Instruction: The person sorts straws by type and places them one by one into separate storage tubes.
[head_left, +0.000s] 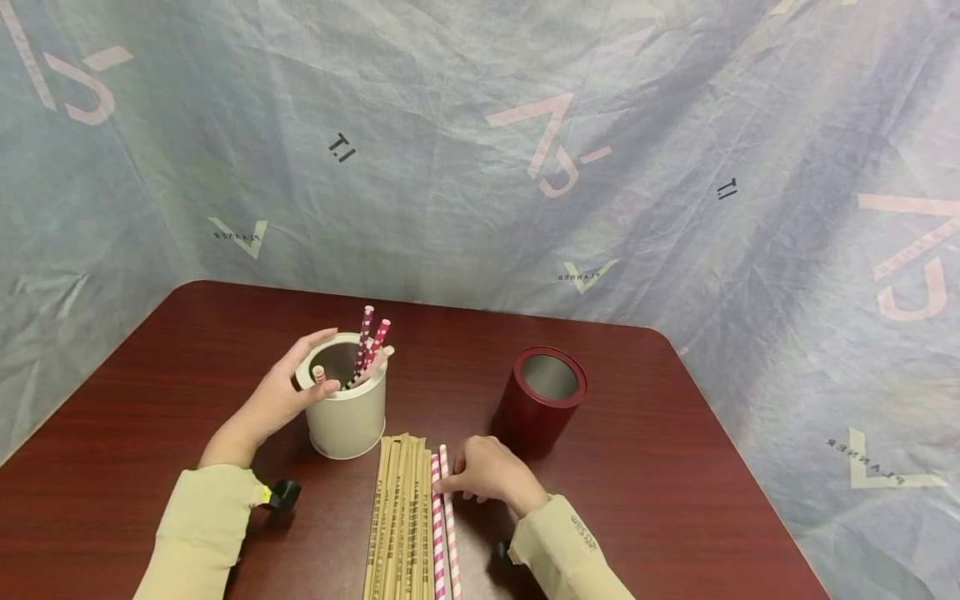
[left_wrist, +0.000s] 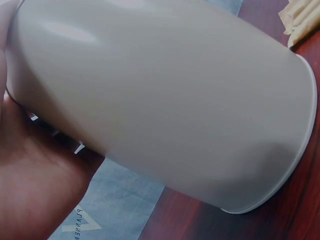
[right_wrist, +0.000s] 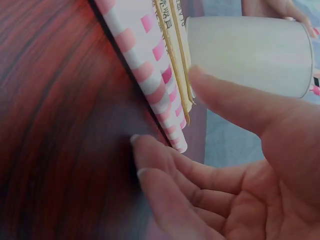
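Observation:
My left hand grips the rim of a cream-white canister, thumb at the near side and fingers at the far side. Inside it stand a purple dotted straw, a magenta dotted straw, a pale pink straw and another pale one by the thumb. My right hand reaches down over a bright-pink striped straw and a pale-pink striped straw lying side by side. In the right wrist view, the fingertips are at the table beside these straws, with the thumb held apart.
A row of several slim sticks in printed brown paper sleeves lies left of the striped straws. Behind my right hand stands a dark red canister with an open top. A grey-blue printed cloth hangs behind the dark red wooden table.

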